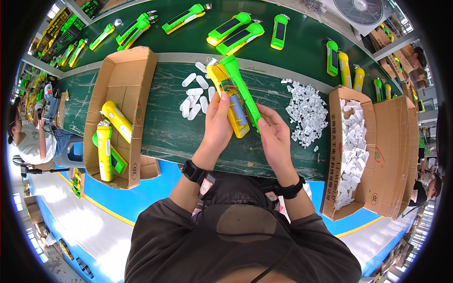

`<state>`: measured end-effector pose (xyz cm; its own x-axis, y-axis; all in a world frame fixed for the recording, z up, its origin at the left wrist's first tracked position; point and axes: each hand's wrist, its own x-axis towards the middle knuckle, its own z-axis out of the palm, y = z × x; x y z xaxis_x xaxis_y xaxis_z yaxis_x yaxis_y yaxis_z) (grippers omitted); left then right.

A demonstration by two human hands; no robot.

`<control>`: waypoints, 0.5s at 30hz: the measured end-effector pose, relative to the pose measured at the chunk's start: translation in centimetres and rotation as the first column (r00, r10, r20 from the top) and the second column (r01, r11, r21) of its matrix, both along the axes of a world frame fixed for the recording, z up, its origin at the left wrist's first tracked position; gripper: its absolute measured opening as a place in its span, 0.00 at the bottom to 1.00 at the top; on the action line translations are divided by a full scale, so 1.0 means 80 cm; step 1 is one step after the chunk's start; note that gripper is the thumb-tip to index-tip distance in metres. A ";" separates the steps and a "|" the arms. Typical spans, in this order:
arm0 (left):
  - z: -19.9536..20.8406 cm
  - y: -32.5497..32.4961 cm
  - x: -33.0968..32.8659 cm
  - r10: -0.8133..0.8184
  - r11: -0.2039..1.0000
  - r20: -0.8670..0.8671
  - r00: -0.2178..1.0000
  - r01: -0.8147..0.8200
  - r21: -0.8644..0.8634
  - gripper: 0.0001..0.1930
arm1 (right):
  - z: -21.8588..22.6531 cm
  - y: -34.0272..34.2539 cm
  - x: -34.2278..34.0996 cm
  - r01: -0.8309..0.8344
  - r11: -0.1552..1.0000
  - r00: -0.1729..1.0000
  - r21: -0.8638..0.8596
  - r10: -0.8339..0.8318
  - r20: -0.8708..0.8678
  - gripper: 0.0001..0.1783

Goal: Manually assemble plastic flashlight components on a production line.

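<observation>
Yellow plastic shell (218, 75) gripped in the left hand (217, 125), green shell (243, 88) pinched in the right hand (275, 134): an opened flashlight above a dark green bench (174, 139), between white ovals (194, 111) and a heap of small white parts (309, 113). Pulling the halves wider could strain the wires (230, 88); tilting might spill the blue cylinder (237, 109). Fingers behind the shells and the wire ends are hidden.
</observation>
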<state>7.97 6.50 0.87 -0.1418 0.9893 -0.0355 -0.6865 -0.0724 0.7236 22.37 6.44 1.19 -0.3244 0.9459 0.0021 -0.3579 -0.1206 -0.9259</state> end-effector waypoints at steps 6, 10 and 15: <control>-0.007 0.000 -0.004 0.005 1.000 -0.065 0.998 -0.006 -0.013 0.23 | 0.009 0.000 0.005 -0.018 1.000 0.998 0.010 0.017 0.061 0.20; -0.008 0.000 -0.003 0.019 1.000 -0.055 0.998 -0.020 -0.014 0.23 | 0.012 0.002 0.002 -0.012 0.999 0.995 0.034 0.009 0.095 0.19; -0.006 0.001 0.003 0.030 0.999 0.081 0.996 -0.027 -0.045 0.17 | -0.012 0.010 -0.008 0.046 0.996 0.996 0.081 -0.052 0.071 0.20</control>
<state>8.23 6.55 0.42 -0.1648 0.9821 -0.0909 -0.7412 -0.0625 0.6683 21.70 7.26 0.24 -0.2794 0.9585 0.0560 -0.2929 -0.0296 -0.9557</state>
